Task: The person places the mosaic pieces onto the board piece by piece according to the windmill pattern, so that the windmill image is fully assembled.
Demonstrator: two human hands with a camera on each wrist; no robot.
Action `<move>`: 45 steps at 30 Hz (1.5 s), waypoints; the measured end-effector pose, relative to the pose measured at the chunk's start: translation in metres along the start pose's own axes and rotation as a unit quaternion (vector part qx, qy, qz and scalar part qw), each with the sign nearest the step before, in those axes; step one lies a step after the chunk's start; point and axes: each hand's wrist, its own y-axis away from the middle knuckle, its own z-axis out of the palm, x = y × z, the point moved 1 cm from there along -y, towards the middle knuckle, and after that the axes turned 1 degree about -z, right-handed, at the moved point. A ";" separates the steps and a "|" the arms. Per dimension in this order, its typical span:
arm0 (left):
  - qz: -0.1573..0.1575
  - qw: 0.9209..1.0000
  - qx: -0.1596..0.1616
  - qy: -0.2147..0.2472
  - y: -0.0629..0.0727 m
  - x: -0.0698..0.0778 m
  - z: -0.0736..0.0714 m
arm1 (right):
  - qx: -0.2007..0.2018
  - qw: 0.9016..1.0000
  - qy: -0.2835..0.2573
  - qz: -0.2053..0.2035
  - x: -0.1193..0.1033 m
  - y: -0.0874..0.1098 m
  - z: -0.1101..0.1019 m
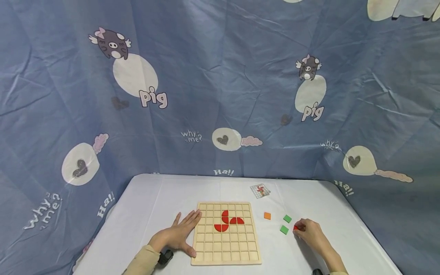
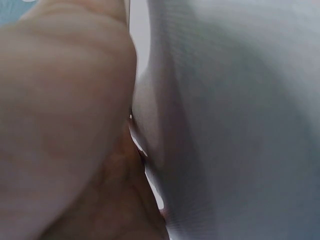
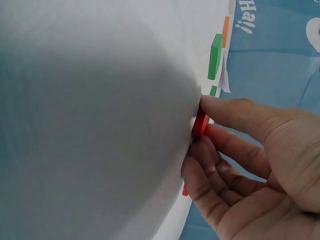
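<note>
At left board edge — left hand spread; well apart — right hand pinching red piece.

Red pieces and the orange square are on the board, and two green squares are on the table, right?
Almost! The orange square lies on the table, beside the board, as the head view shows. The rest is right.

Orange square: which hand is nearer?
Right. The right hand pinches a red piece right of the orange square, beyond the green squares; the left hand is across the board, at its left edge.
</note>
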 end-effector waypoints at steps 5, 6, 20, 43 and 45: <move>-0.002 1.000 0.000 0.000 -0.001 -0.002 0.001 | 0.004 1.000 0.004 -0.012 0.000 -0.001 -0.001; -0.004 1.000 0.000 -0.001 -0.001 -0.002 0.002 | 0.007 1.000 0.008 -0.015 0.000 -0.001 -0.001; -0.001 1.000 0.000 0.000 0.000 -0.001 0.001 | 0.053 0.995 -0.009 -0.084 -0.037 -0.003 0.012; -0.002 1.000 0.002 0.003 -0.001 -0.004 0.003 | -0.047 0.963 -0.033 -0.264 -0.134 -0.001 0.067; 0.000 1.000 0.002 0.004 -0.001 -0.004 0.003 | -0.050 0.962 -0.028 -0.265 -0.138 -0.002 0.072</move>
